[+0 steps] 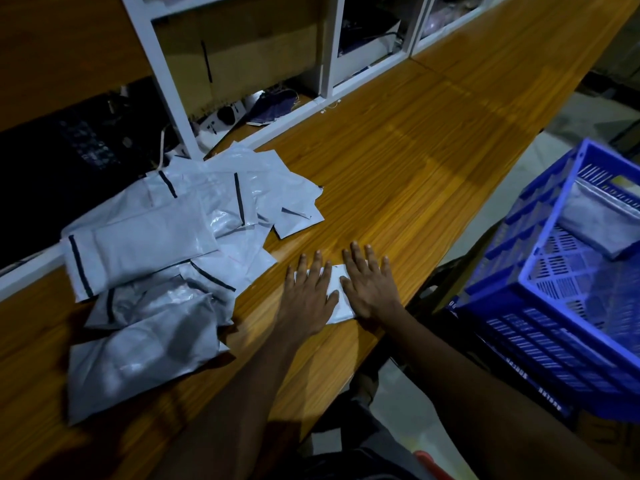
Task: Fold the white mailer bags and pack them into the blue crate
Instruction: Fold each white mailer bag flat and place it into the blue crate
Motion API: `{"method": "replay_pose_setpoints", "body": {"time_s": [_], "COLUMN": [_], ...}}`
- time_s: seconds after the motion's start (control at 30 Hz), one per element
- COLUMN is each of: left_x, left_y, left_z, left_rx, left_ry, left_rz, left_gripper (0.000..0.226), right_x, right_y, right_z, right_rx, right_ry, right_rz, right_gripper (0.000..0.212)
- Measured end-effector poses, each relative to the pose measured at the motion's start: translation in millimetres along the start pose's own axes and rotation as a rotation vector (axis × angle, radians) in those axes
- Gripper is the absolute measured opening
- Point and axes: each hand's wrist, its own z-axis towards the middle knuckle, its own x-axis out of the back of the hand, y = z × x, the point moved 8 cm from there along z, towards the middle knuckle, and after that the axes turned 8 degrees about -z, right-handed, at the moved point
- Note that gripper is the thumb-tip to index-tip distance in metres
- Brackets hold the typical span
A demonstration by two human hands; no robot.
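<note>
A small folded white mailer bag (335,283) lies on the wooden table (415,161) near its front edge. My left hand (306,292) and my right hand (369,284) both press flat on it with straight, spread fingers, covering most of it. A loose pile of several white mailer bags (156,244) with black strips lies to the left. The blue crate (554,299) stands off the table to the right, with a folded white mailer bag (595,220) inside.
White shelving (166,84) with cardboard and dark items runs along the back of the table. A dark bag sits at the far left. A stack of dark boxes stands under the crate. Pale floor shows at the right.
</note>
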Motion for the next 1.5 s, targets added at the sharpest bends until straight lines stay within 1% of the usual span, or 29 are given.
{"method": "replay_pose_setpoints", "body": {"time_s": [0.17, 0.27, 0.37, 0.43, 0.5, 0.57, 0.63, 0.7, 0.77, 0.8, 0.9, 1.03, 1.13, 1.2, 1.3, 1.37, 1.43, 1.5], "left_x": [3, 3, 6, 13, 23, 24, 15, 6, 6, 6, 4, 7, 4, 5, 15, 27, 38, 44], "left_y": [-1, -5, -6, -5, -3, 6, 20, 28, 26, 24, 15, 9, 6, 6, 4, 1, 2, 2], "left_z": [0, -4, -8, -14, -20, -22, -19, -16, -18, -19, -19, -17, -19, -18, -20, -18, -12, -1], "left_rx": [0.040, 0.064, 0.064, 0.070, 0.081, 0.042, -0.024, -0.029, -0.031, -0.039, -0.088, -0.022, -0.004, 0.013, 0.070, 0.081, 0.053, 0.041], "left_ry": [-0.007, -0.019, -0.045, -0.036, 0.035, 0.089, 0.058, 0.022, 0.069, 0.092, 0.118, 0.135, 0.124, 0.117, 0.153, 0.191, 0.206, 0.201], "left_rz": [-0.011, -0.011, 0.009, 0.039, 0.065, 0.097, 0.113, 0.063, -0.001, -0.036, -0.065, -0.069, -0.029, 0.015, 0.057, 0.110, 0.161, 0.188], "left_gripper": [0.075, 0.076, 0.078, 0.079, 0.073, 0.064, 0.063, 0.067, 0.055, 0.053, 0.055, 0.060, 0.064, 0.066, 0.071, 0.071, 0.066, 0.060], "right_x": [1, 4, 3, 5, 14, 21, 15, 4, -1, 0, 1, -2, -7, -7, -5, 4, 16, 25], "right_y": [16, 21, 30, 33, 22, -2, -28, -38, -33, -29, -21, -12, -1, 8, 21, 27, 23, 17], "right_z": [11, 13, 13, 8, -3, -17, -30, -38, -41, -41, -39, -36, -29, -23, -19, -19, -16, -9], "right_rx": [-0.046, -0.088, -0.197, -0.250, -0.215, -0.113, -0.022, -0.023, -0.073, -0.094, -0.124, -0.135, -0.141, -0.173, -0.245, -0.264, -0.202, -0.124], "right_ry": [-0.013, -0.002, 0.006, 0.051, 0.157, 0.259, 0.287, 0.267, 0.253, 0.241, 0.210, 0.184, 0.106, 0.073, 0.039, 0.074, 0.118, 0.138], "right_rz": [0.009, 0.026, 0.072, 0.082, 0.113, 0.183, 0.175, 0.124, 0.100, 0.081, 0.076, 0.109, 0.087, 0.078, 0.050, 0.046, 0.031, 0.026], "right_gripper": [0.067, 0.066, 0.065, 0.065, 0.068, 0.067, 0.062, 0.060, 0.062, 0.061, 0.064, 0.072, 0.082, 0.085, 0.070, 0.068, 0.077, 0.079]}}
